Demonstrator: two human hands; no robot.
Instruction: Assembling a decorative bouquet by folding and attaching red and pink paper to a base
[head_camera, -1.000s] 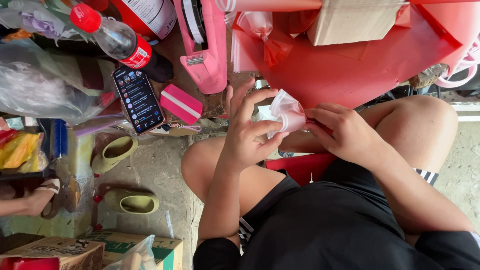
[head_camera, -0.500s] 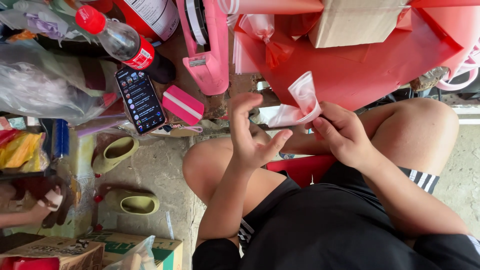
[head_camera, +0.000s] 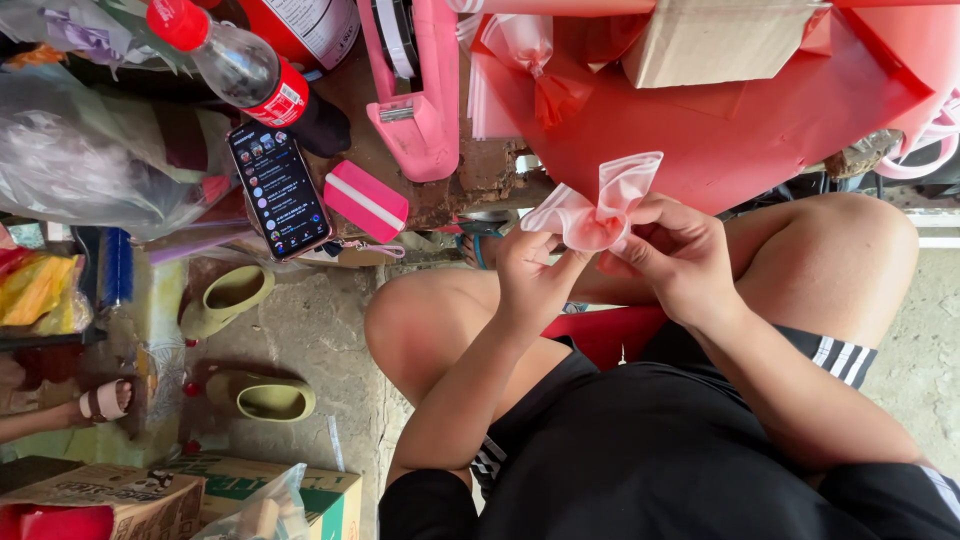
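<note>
- Pink bow (head_camera: 600, 212): held above your knees, just before the red sheet (head_camera: 720, 130), pinched at its gathered middle so the two loops fan outward.
- Left hand (head_camera: 530, 275): fingers closed on the bow's lower left.
- Right hand (head_camera: 680, 255): fingers gripping the centre from the right.
- Tape dispenser (head_camera: 420, 100), phone (head_camera: 278, 188): on the desk, near.
- The knot itself: hidden by fingertips, possibly unfastened.

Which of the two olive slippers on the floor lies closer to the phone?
The upper olive slipper, just below the phone. The other slipper lies lower, nearer the cardboard box.
</note>
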